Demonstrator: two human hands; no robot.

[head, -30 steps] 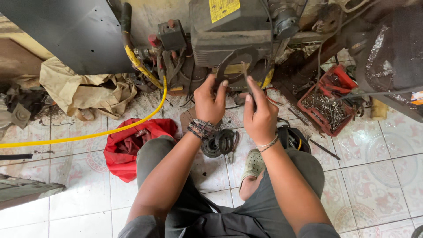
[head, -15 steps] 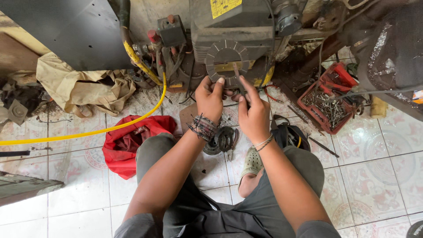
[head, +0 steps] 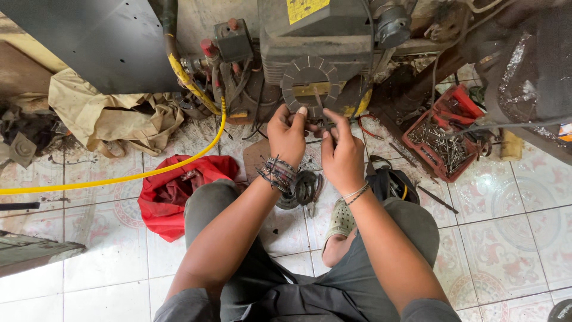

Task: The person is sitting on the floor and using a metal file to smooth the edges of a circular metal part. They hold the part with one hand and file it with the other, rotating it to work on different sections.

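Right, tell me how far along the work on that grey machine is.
Looks done: loose dark ring-shaped parts already lie on the tiled floor beside the knee. In hand: the left hand and right hand meet just below the round, ribbed grey metal disc on the machine, gripping something small I cannot make out. Left: the disc is on the machine; the red tray of screws sits untouched.

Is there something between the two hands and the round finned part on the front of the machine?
Nothing visible. The left hand has a fingertip on the lower edge of the round finned part, and the right hand is just below it. Both pinch a small dark piece, unclear what.
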